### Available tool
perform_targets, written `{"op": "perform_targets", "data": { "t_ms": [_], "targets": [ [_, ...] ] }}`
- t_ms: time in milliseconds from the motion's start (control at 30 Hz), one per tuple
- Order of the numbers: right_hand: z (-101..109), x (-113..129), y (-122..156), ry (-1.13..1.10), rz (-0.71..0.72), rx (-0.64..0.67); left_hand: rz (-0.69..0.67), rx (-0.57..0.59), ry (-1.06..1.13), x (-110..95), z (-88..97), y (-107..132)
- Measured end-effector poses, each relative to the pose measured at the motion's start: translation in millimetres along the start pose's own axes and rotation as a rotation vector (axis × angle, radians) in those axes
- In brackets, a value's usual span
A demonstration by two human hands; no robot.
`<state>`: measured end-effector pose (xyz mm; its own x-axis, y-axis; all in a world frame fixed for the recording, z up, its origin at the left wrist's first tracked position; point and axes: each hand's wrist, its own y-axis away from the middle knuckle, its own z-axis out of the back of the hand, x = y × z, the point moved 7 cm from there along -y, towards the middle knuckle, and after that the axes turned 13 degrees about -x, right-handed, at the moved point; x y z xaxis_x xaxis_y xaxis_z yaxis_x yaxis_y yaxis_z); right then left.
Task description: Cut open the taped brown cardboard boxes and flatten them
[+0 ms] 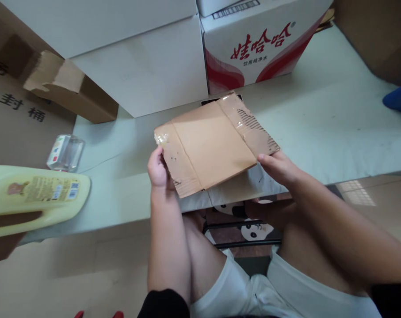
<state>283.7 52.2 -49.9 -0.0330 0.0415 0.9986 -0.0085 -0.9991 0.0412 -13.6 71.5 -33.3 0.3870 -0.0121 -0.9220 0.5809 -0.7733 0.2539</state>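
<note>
White shorts (220, 287) are showing nearest, with a black sleeve (165, 304) covering the left forearm, and up ahead both hands are gripping! The left hand (158, 170) is clamping the left edge of a cardboard piece (213, 141), while the right hand (278, 163) is pinching its near right corner, thumb pressing on top; most fingers are hiding underneath, so I'm not telling how they're set. That cardboard is sitting at the front of the pale-covered table (326, 141), flaps stretching out at both sides, clear tape glinting, bare ridges showing on the right flap. Over to the left, a yellow jug (54, 194) is lining up near a clear bottle (66, 152). Farther back, a narrow brown box (84, 95) is leaning, white boxes (147, 66) are towering, and a red-and-white carton (253, 55) is standing just beside them.
</note>
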Motion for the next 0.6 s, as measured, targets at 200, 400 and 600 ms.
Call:
{"op": "perform_targets", "data": {
  "t_ms": [200, 400, 600],
  "targets": [
    [8, -8, 4, 0.214, 0.043, -0.012, 0.021, 0.141, 0.019, -3, -4.2, 9],
    [2, 7, 12, 0.227, 0.163, -0.003, 0.131, 0.262, -0.069, 10, -12.1, 16],
    [11, 5, 6, 0.210, 0.195, -0.196, 0.194, 0.265, -0.079, 13, -5.7, 24]
  ]
}}
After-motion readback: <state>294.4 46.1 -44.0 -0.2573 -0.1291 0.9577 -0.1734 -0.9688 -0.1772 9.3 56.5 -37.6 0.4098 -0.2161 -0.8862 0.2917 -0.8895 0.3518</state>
